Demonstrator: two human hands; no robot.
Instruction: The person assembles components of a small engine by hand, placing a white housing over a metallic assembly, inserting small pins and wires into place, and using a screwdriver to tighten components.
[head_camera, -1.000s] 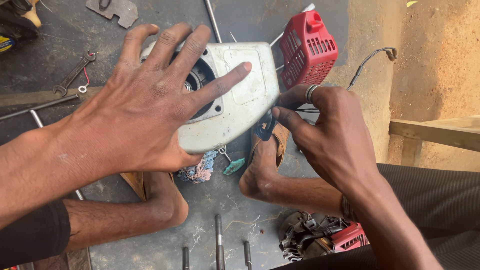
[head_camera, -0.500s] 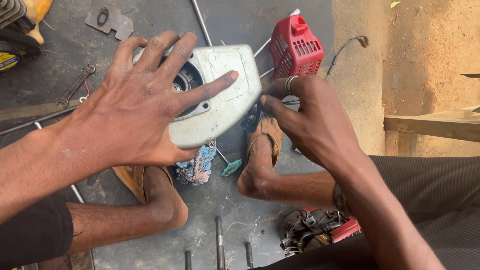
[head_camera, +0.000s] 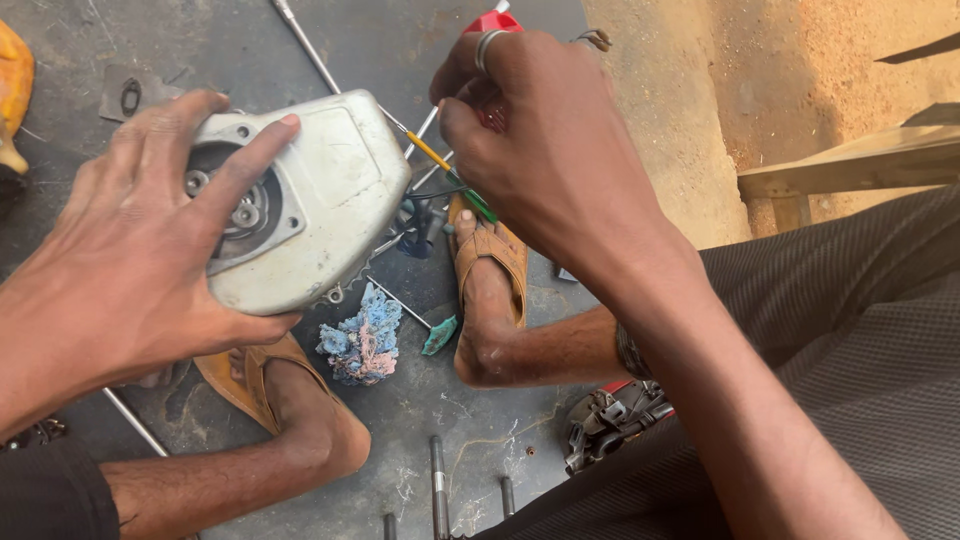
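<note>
The fingers of the left hand (head_camera: 140, 260) are spread and pressed over a pale grey engine cover (head_camera: 310, 200), the index fingertip lying across its top face and the thumb hooked under its lower edge, so the cover is grasped and held tilted above the ground. Under the fingers sits the round recess of the cover with a small metal hub (head_camera: 240, 210) in it. The right hand (head_camera: 545, 150) is clenched, its fingertips pinched on a thin tool with a yellow and green handle (head_camera: 455, 175) (a small screwdriver, by the look of it), whose tip points toward the right edge of the cover; whether it touches the cover I cannot tell. A ring (head_camera: 487, 45) sits on one finger of that hand.

Behind the right hand a red plastic part (head_camera: 490, 20) shows only at its top. Below the cover lie a blue and pink rag (head_camera: 358, 340) and a small green scrap (head_camera: 438, 335) on the dark ground (head_camera: 420, 410). Two feet in tan sandals rest there, the left foot (head_camera: 290, 400) under the cover and the right foot (head_camera: 487, 300) beneath the right hand. A long metal rod (head_camera: 310, 50) lies at the top, short bolts (head_camera: 438, 490) at the bottom edge, and a dark engine part (head_camera: 610, 420) beside the right leg.
</note>
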